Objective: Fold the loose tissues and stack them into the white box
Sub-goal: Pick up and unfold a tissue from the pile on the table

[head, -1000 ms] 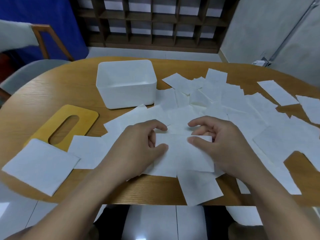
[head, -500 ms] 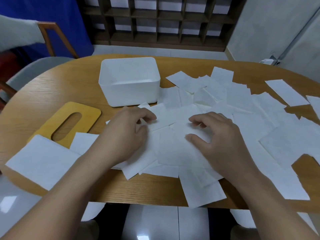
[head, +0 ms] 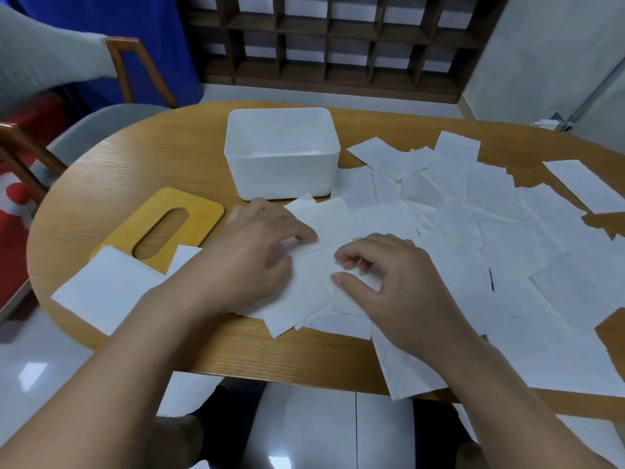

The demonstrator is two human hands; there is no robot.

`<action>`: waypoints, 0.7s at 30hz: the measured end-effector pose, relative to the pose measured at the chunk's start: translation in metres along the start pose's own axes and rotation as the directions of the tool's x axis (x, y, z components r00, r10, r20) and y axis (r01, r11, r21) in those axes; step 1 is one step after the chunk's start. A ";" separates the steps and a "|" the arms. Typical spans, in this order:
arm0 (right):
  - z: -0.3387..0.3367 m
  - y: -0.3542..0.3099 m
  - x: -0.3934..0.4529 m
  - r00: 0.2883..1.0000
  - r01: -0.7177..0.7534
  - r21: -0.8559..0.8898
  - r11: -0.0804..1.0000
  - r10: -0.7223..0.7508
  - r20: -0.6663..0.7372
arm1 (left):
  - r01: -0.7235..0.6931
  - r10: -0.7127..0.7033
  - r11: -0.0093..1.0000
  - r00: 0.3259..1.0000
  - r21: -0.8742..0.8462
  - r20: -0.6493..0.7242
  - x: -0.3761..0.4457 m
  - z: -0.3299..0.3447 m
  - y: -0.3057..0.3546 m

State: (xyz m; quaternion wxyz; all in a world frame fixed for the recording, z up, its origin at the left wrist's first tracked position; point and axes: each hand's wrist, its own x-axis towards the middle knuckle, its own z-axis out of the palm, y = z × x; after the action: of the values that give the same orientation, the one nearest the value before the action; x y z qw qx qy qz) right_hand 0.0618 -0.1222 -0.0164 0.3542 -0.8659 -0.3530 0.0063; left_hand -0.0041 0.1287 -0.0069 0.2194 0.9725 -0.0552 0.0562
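The empty white box [head: 284, 179] stands at the back middle of the wooden table [head: 135, 170]. Just in front of it lies the tissue being folded [head: 309, 282], on top of other sheets. My left hand [head: 257, 252] presses flat on its left part, index finger stretched along the fold line. My right hand [head: 392, 286] rests on its right part with curled fingers, thumb and fingertips pinching the sheet. Several loose tissues [head: 507, 238] cover the right half of the table. A stack of folded tissues [head: 105, 289] lies at the front left edge.
A yellow wooden lid with an oval slot [head: 199, 211] lies left of my left hand, partly under the folded stack. A chair [head: 101, 123] stands beyond the table's left end. One tissue [head: 412, 374] hangs over the front edge.
Both hands lifted the tissue's near edge and folded it away from me. They now lie on the folded sheet, and the left hand has moved towards the box.
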 end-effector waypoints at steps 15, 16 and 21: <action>0.010 -0.010 0.009 0.995 -0.036 0.030 0.999 0.038 -0.093 | 0.028 -0.022 1.000 0.942 0.013 -0.334 0.004 0.007 0.001; 0.007 -0.011 0.010 0.992 -0.025 0.027 0.999 0.028 -0.124 | 0.014 -0.017 1.000 0.935 -0.011 -0.354 0.004 0.006 0.005; -0.007 -0.009 0.013 0.974 0.041 -0.109 0.993 -0.063 -0.215 | -0.096 0.026 0.980 0.930 -0.174 -0.366 0.005 0.002 0.030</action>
State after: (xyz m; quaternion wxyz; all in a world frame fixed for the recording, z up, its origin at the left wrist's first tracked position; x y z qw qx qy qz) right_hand 0.0676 -0.1139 -0.0022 0.3455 -0.8691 -0.3343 -0.1165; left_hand -0.0032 0.1006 0.0051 0.3151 0.9181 -0.0492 0.2353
